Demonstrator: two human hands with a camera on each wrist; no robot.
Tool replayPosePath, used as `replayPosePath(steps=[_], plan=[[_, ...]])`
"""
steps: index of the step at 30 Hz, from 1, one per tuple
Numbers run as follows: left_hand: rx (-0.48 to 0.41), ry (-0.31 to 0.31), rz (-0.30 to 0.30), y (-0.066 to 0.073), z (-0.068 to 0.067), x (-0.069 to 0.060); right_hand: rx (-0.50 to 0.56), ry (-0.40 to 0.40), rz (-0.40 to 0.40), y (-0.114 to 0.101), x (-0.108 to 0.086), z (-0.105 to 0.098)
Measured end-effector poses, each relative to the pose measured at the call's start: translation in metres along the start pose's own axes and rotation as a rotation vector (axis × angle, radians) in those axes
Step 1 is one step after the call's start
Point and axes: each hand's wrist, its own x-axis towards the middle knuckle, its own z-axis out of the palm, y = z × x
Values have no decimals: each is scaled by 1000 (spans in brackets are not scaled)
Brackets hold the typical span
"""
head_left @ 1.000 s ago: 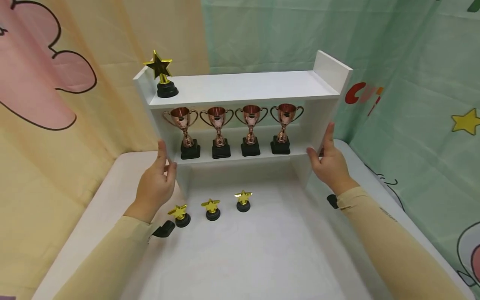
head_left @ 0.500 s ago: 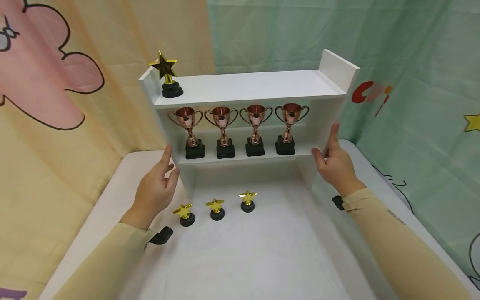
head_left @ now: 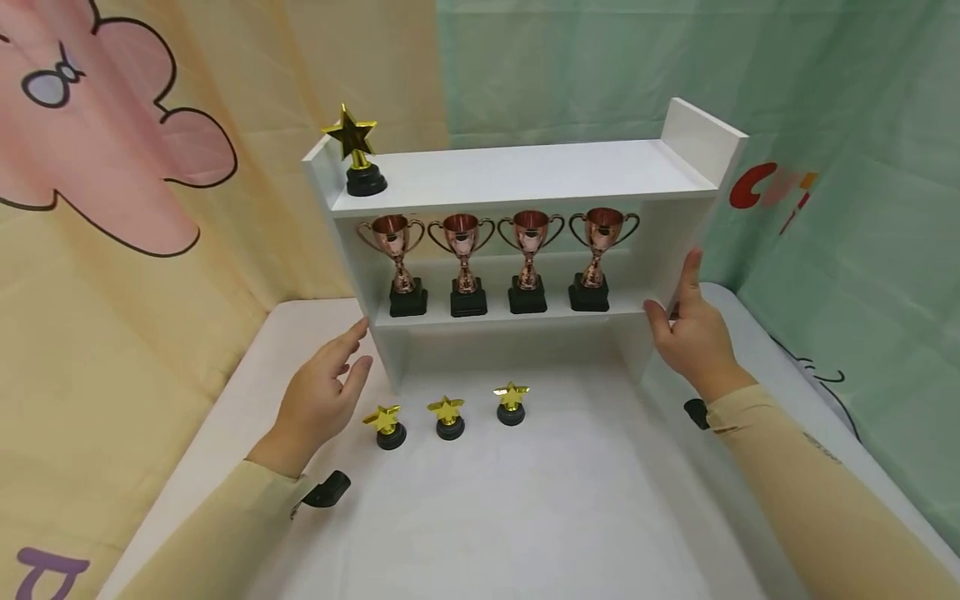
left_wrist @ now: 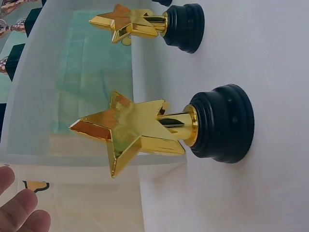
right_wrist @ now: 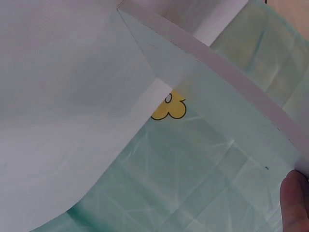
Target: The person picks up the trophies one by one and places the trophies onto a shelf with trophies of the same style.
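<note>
A white shelf unit (head_left: 525,171) stands on the table. Several copper-coloured trophy cups (head_left: 530,233) with black bases line its middle shelf. On the top shelf, at the left end, stands a gold star trophy (head_left: 365,179). Three smaller gold star trophies sit in front of the unit, on the left (head_left: 390,435), in the middle (head_left: 448,425) and on the right (head_left: 511,410). My left hand (head_left: 318,400), fingers extended and nothing held, is beside the unit's left side; fingertip contact is unclear. My right hand (head_left: 697,337) rests against the right side panel, index finger straight up, thumb at the front edge.
A white cloth covers the table (head_left: 540,517). Behind it hang a yellow curtain (head_left: 247,233) and a green curtain (head_left: 562,67) with printed figures. A black wrist strap piece (head_left: 327,490) sits under the left wrist.
My left hand has come down and away from the shelf's left side, its fingers spreading lower. The right hand stays at the right panel. The whole view has shifted, so things appear further right.
</note>
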Motion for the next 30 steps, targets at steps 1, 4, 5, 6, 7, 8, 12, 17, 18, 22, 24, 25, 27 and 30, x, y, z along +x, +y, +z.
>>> replayPosePath(steps=[1, 4, 5, 6, 7, 8, 12, 17, 18, 22, 24, 25, 27, 30], plan=[[-6, -11, -3, 0, 0, -2, 2, 1, -2, 0, 0, 0], [-9, -44, -8, -2, 0, -7, 4, 3, -2, 1, 0, -1], [-8, -57, -13, -2, -1, -9, 4, -2, 3, 1, 0, -1], [-8, -70, -17, -3, -1, -11, 4, -8, 8, 1, -1, -1], [-8, -83, -21, -3, -1, -12, 5, -15, 14, 1, -1, -1], [-7, -97, -24, -4, 0, -14, 8, -22, 20, 0, -1, -1], [-7, -168, -37, -4, 1, -18, 7, -43, 41, 0, -2, -3], [1, -228, -59, -6, 1, -19, 15, -36, 39, -1, -1, -2], [2, -231, -64, -6, 1, -19, 16, -34, 34, -2, 0, -2], [2, -236, -79, -8, 3, -20, 18, -30, 22, -2, 2, -3], [3, -243, -87, -8, 4, -20, 15, -46, 35, -2, 2, -4], [5, -252, -89, -8, 4, -20, 14, -47, 40, -2, 1, -4], [9, -275, -91, -8, 6, -20, 9, -50, 55, -3, 0, -5], [13, -309, -94, -8, 4, -22, 9, -47, 44, -4, 0, -3]])
